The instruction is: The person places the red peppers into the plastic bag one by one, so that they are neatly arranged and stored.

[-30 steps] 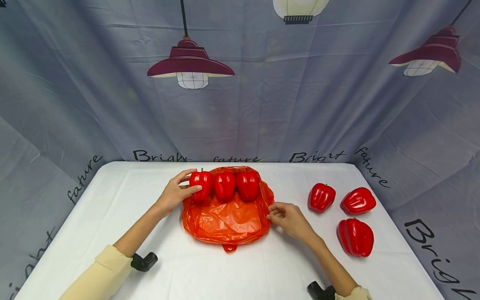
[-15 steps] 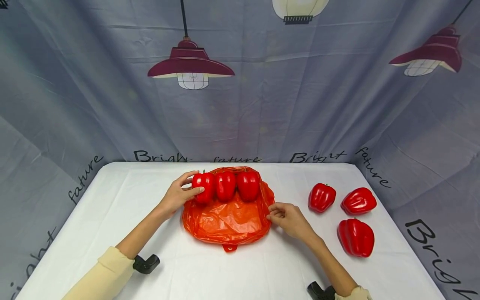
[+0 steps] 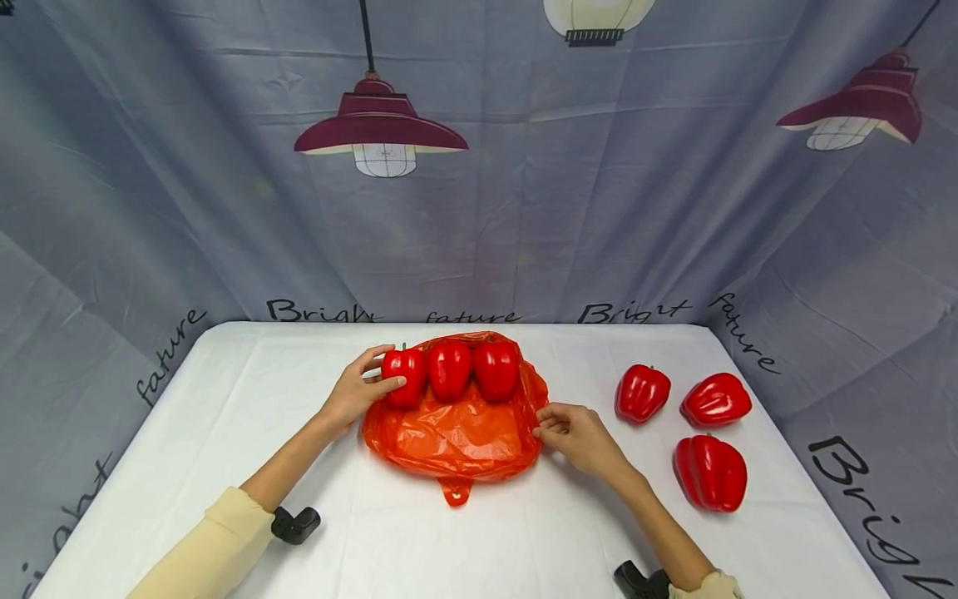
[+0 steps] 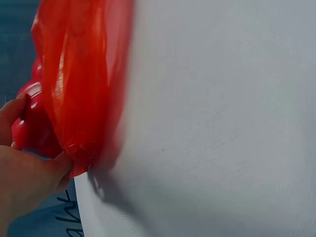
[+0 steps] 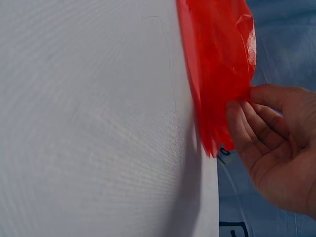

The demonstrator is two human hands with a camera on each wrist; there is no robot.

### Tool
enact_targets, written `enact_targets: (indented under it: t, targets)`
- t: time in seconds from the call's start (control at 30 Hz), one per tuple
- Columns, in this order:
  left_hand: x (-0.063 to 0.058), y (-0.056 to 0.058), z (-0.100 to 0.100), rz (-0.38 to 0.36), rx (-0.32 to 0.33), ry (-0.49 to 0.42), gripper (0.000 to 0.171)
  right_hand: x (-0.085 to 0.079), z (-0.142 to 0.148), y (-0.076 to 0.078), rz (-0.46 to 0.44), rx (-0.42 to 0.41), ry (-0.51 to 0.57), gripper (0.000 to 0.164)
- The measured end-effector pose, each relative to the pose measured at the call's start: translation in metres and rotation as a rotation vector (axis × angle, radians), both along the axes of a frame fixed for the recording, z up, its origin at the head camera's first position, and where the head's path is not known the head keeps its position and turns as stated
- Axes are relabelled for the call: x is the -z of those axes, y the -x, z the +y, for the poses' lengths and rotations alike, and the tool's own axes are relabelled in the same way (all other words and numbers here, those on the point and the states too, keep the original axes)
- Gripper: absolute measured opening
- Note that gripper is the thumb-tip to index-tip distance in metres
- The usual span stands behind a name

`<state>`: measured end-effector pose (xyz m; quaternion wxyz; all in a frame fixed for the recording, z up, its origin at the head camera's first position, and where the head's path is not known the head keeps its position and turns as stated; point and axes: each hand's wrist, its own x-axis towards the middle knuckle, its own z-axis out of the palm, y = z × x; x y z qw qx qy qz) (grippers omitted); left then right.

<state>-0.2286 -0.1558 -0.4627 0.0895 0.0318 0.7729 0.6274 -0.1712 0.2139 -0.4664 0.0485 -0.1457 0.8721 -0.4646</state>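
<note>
An orange-red plastic bag (image 3: 456,437) lies spread at the middle of the table, its mouth facing up. Three red bell peppers sit in a row along its far side: a left pepper (image 3: 405,378), a middle pepper (image 3: 450,371) and a right pepper (image 3: 496,372). My left hand (image 3: 355,391) grips the left pepper, thumb on the near side and fingers behind. In the left wrist view, that hand is also right at the bag's edge (image 4: 79,153). On the other side, my right hand (image 3: 578,437) pinches the bag's right rim (image 5: 242,94) between thumb and fingers.
To the right on the white-covered table (image 3: 554,541) lie three more red bell peppers: a far one (image 3: 642,394), a rightmost one (image 3: 715,400) and a near one (image 3: 709,472). A grey printed curtain (image 3: 509,225) stands behind the table and at its sides.
The left hand and its pepper have shifted slightly right and toward me. The bag's near edge has drawn back a little, so more of its handle tab shows. The right hand has stayed put.
</note>
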Motion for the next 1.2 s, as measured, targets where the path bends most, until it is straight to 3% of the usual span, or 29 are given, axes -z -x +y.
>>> enact_targets:
  t: [0.47, 0.9, 1.2]
  targets:
    - [0.006, 0.001, 0.007, 0.065, -0.001, 0.15, 0.066, -0.001, 0.0, 0.0, 0.01, -0.007, -0.004, 0.016]
    - [-0.006, -0.011, -0.004, 0.052, -0.013, 0.106, 0.072, 0.001, 0.001, -0.001, -0.004, 0.0, -0.022, 0.014]
    - [-0.004, -0.026, -0.02, 0.039, -0.065, 0.107, 0.069, 0.002, 0.001, -0.001, -0.013, 0.013, -0.026, 0.014]
